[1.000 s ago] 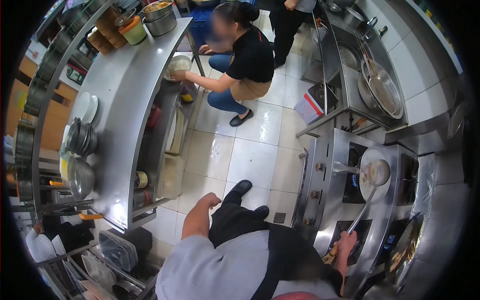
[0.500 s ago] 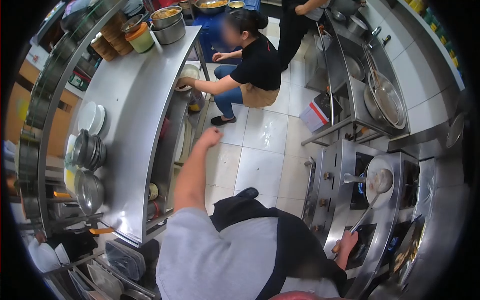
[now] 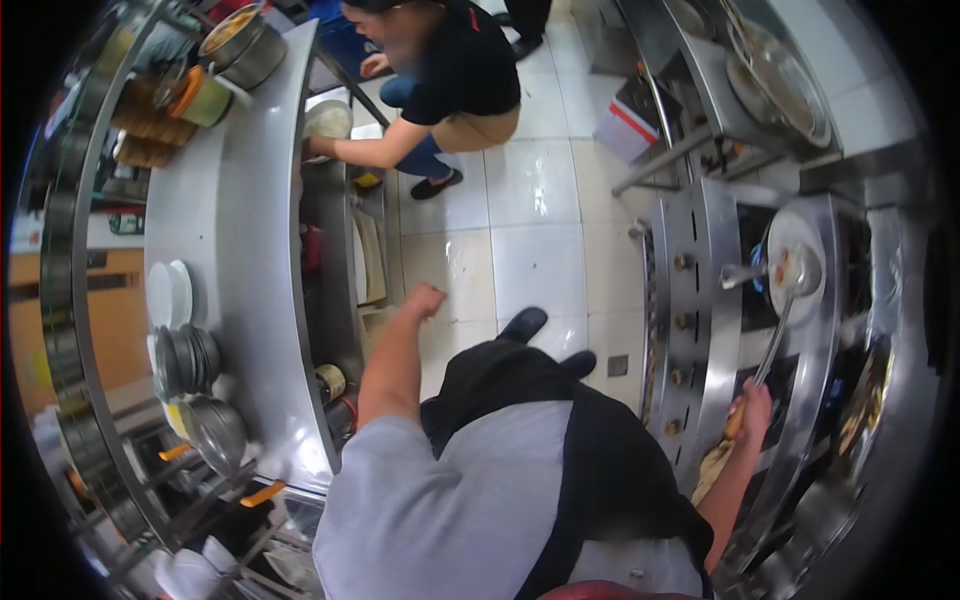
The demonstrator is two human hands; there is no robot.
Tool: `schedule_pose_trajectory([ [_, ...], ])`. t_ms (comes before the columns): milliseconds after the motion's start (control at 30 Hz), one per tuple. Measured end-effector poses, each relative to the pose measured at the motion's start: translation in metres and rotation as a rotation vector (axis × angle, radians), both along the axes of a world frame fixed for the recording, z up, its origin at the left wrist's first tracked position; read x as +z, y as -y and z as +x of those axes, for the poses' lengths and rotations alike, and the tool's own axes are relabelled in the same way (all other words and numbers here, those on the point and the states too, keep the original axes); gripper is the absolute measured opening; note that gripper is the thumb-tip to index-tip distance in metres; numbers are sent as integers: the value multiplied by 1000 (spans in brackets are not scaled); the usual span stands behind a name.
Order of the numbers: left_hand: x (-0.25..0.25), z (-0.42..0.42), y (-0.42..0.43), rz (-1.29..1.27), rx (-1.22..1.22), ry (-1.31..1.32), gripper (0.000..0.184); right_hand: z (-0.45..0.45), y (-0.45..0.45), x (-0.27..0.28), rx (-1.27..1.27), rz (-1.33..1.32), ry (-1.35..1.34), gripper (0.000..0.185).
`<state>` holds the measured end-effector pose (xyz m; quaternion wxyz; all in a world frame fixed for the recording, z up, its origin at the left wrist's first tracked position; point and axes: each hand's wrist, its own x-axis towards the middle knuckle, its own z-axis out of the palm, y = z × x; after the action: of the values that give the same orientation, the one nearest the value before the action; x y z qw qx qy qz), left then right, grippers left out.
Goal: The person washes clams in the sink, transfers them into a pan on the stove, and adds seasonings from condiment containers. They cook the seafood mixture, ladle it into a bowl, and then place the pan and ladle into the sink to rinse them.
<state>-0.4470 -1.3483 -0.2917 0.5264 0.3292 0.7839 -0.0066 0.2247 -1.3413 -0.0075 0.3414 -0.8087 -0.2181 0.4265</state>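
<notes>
My right hand (image 3: 752, 408) grips the wooden handle of a long metal ladle (image 3: 777, 340). The ladle's bowl rests in a pale wok (image 3: 797, 255) on the stove (image 3: 715, 330), with some reddish food bits beside it. My left hand (image 3: 426, 300) hangs over the tiled floor, away from the counter, its fingers curled in; nothing shows in it. A beige cloth (image 3: 712, 468) lies below my right hand, near the stove's front edge.
A person (image 3: 465, 75) crouches by the steel counter (image 3: 240, 200), one hand near a bowl (image 3: 328, 120) on the lower shelf. Stacked plates (image 3: 172, 293) and metal bowls (image 3: 187, 360) stand on the counter. A white-and-red box (image 3: 628, 130) sits on the floor.
The view has turned and shifted. My left hand swung forward, then came back nearer my body. My right hand still holds the ladle in the wok. The crouching person's arm has shifted at the shelf.
</notes>
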Motion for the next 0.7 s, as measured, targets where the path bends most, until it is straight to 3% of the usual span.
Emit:
schedule_pose_trajectory([
  [33,-11,21,4,-37,-94,2,41,12,0,-10,-13,27,-25,14],
  [100,-40,56,21,93,-537,-58,40,8,-1,1,-47,-2,-147,17],
  [167,5,99,9,54,-715,84,44,13,-2,0,-74,23,-157,21],
  [367,6,169,5,35,-539,188,44,8,-10,-6,-241,171,-341,29],
  [567,-43,140,52,-5,-498,136,43,4,-7,-12,-231,285,-436,34],
  [700,-40,110,65,-114,-546,21,39,8,-5,-14,-188,317,-471,36],
])
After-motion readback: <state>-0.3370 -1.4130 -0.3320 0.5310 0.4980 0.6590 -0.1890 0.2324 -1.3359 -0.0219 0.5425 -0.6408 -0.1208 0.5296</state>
